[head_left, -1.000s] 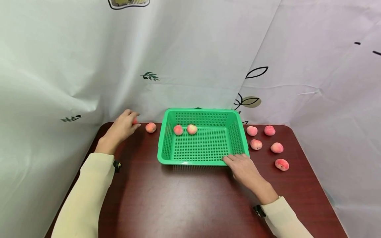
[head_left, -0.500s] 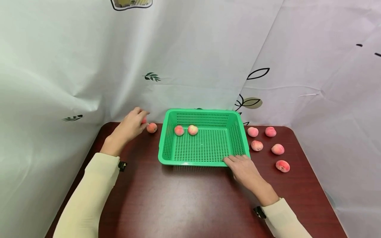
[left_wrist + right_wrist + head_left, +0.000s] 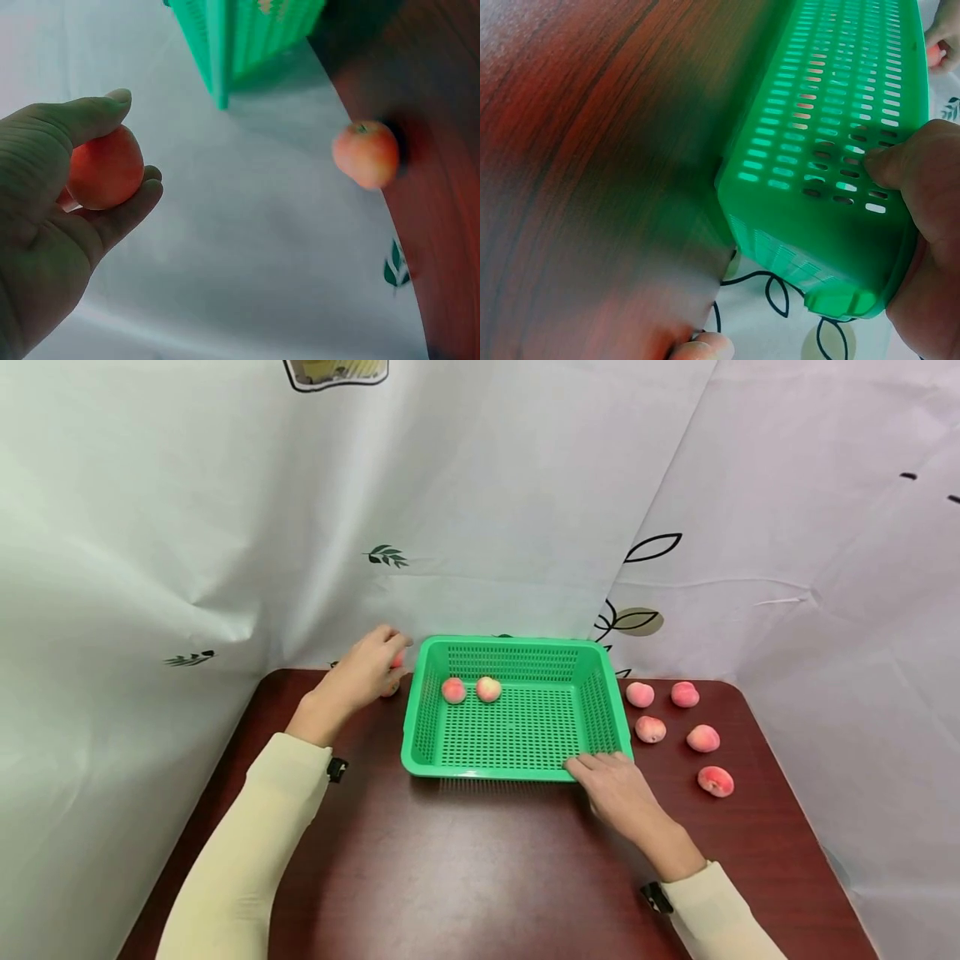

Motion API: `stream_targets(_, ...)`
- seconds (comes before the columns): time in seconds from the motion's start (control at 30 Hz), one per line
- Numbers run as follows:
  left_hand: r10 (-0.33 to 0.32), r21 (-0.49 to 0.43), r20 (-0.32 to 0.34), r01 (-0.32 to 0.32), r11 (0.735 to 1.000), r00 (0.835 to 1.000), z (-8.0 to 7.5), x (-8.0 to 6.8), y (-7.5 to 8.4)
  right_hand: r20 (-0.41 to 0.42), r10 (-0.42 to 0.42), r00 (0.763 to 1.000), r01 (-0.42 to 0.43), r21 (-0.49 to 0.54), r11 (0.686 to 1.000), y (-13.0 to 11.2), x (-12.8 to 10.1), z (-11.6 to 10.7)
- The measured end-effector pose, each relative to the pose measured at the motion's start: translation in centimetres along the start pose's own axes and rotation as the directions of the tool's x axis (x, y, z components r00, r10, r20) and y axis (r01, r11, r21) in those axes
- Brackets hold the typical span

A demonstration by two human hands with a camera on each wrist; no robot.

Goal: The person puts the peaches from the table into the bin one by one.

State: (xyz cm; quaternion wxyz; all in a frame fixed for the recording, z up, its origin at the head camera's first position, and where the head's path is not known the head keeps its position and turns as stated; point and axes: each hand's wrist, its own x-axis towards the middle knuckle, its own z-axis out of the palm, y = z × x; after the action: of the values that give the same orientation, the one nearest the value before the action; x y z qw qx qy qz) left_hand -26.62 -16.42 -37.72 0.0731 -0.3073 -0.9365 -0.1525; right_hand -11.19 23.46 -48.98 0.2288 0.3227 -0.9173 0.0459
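At the basket's (image 3: pixel 517 710) ten o'clock corner our left hand (image 3: pixel 363 672) pinches a peach (image 3: pixel 106 168) between thumb and fingers, just outside the rim. Two peaches (image 3: pixel 453 690) already lie inside. One peach (image 3: pixel 366 154) waits below that hand and five (image 3: pixel 650 728) sit at three o'clock on the counter (image 3: pixel 480 868). Our right hand (image 3: pixel 618 785) grips the basket's near corner
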Motion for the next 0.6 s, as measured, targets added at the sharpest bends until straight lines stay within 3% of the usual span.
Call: stream_targets(0.6,0.018,-0.019,0.079,-0.016,1.0,0.997,0.4,5.0,4.1,0.01,0.007,1.0,-0.007,0.001,1.0,0.0,0.0,0.0)
